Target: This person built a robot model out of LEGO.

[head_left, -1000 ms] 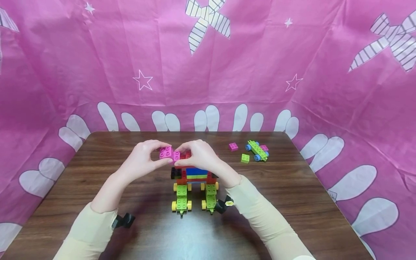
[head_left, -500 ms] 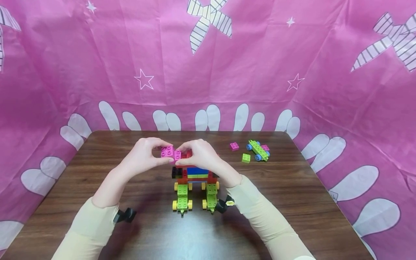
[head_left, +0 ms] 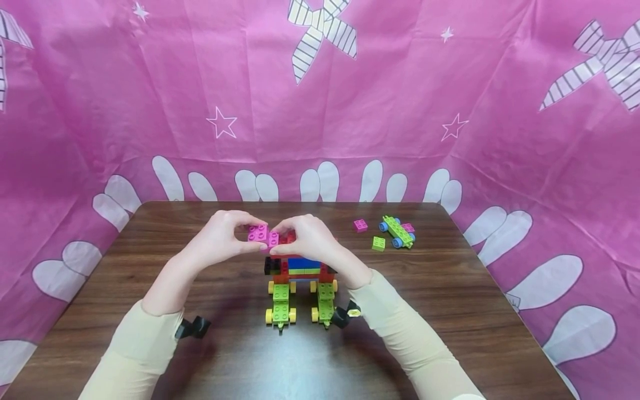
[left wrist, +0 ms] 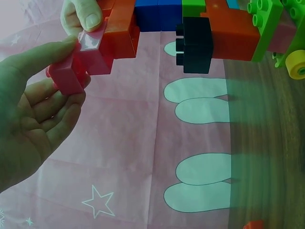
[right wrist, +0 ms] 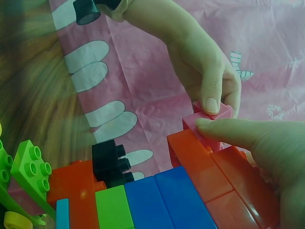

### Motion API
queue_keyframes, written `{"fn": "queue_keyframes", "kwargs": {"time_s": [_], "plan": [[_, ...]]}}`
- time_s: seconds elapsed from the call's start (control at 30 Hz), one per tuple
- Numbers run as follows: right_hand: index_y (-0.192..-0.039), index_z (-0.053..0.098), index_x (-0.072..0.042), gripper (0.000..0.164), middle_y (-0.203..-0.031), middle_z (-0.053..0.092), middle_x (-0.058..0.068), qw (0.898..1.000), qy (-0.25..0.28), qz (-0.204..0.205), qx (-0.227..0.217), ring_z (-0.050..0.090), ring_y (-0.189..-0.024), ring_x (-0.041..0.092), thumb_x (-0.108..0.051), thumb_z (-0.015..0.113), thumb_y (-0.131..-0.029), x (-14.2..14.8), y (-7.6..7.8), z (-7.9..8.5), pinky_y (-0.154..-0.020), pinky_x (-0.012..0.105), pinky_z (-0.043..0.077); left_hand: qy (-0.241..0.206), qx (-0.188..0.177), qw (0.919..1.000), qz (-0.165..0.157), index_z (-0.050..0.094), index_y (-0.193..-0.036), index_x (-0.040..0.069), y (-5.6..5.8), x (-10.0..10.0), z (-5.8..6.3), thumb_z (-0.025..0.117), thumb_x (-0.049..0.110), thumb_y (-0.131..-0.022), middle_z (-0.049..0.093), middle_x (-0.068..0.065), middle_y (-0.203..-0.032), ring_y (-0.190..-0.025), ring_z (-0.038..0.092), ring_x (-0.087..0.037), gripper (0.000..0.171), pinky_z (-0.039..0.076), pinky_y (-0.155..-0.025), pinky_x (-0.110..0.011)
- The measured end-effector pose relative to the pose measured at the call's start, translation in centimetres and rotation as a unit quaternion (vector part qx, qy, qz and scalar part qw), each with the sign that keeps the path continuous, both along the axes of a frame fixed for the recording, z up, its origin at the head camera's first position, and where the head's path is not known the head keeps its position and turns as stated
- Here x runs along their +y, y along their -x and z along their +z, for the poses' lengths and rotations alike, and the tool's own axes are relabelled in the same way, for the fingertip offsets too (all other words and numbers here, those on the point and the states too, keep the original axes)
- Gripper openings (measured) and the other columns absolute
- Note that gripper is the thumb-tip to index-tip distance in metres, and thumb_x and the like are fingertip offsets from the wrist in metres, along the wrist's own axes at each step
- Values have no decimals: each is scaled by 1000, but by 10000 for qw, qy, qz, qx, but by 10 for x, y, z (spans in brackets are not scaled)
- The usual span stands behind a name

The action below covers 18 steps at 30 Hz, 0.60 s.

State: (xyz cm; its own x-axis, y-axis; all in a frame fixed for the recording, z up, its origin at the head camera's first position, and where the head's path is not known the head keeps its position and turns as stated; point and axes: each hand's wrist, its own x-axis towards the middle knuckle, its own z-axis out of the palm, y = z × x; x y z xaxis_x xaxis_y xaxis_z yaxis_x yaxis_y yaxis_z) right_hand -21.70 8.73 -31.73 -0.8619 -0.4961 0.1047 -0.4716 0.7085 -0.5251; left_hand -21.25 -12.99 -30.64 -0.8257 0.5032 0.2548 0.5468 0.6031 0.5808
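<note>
My left hand (head_left: 218,240) pinches a pink brick (head_left: 257,233) between thumb and fingers. This brick sits a step higher than a second pink brick (head_left: 273,239) beside it, and the two overlap. The right hand (head_left: 307,239) pinches the second one, its thumb and forefinger on opposite sides. That second brick meets the end of the red bricks (right wrist: 198,162) topping a built figure. Blue bricks (head_left: 303,263), a black brick (head_left: 272,265) sticking out at the left and lime-green legs (head_left: 280,304) on yellow wheels make up the rest. The right hand hides part of the figure's top.
At the back right of the wooden table (head_left: 425,311) lie a pink brick (head_left: 360,225), a lime-green brick (head_left: 378,243) and a lime-green wheeled base (head_left: 398,230) with blue wheels. Another pink brick (head_left: 408,227) lies behind the base. A pink curtain (head_left: 380,100) surrounds the table.
The left wrist has risen slightly and come a little to the right. Both hands keep hold of the pink bricks, and the figure stands where it was.
</note>
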Motion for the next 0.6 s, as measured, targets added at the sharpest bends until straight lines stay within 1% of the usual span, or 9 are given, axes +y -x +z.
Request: {"fn": "queue_keyframes", "kwargs": {"time_s": [0.27,0.5,0.6], "plan": [[-115,72,-14,41,-108,74,0,10000,-21,-6,14,66,-97,14,-36,80,-81,0,0,-1,-83,27,55,92,-93,9999,-85,73,-111,5,1,0,5,85,22,-76,74,-8,-102,-96,67,-24,41,56,-84,-46],[-116,72,-14,42,-107,74,0,10000,2,-73,-35,66,-96,14,-35,80,-80,0,1,-1,-82,27,55,375,-181,9990,-148,73,-112,5,4,2,8,84,25,-77,74,-8,-102,-92,65,-21,41,57,-78,-38],[-116,72,-14,42,-107,74,0,10000,2,-62,-34,66,-95,14,-35,80,-80,-1,1,-1,-82,26,55,481,-219,9984,-176,73,-112,6,5,2,8,84,26,-77,74,-8,-103,-93,65,-21,41,57,-79,-39]]}}
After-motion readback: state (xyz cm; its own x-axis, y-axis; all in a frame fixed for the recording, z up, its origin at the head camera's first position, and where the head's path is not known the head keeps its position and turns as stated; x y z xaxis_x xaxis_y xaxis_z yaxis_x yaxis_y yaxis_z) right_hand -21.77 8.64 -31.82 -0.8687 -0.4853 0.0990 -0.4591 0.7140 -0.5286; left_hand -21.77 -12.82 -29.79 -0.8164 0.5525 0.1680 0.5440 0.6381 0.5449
